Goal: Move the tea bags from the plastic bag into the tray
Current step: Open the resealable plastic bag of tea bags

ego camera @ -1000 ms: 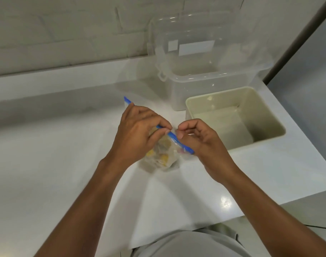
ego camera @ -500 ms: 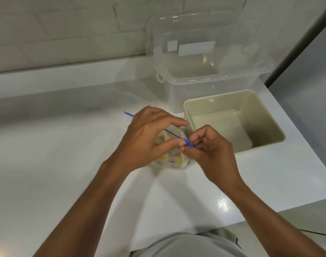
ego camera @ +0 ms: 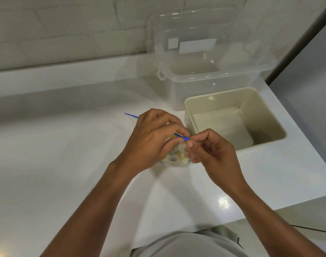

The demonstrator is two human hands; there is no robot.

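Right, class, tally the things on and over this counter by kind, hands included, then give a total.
Clear box: 1
Beige tray: 1
Plastic bag: 1
Hands: 2, left hand and right hand, both pinching the bag
Total: 5
Tea bags inside: mostly hidden, uncountable.

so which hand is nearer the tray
Right. The right hand pinches the bag just off the tray's near left corner; the left hand grips the bag from the other side, farther left.
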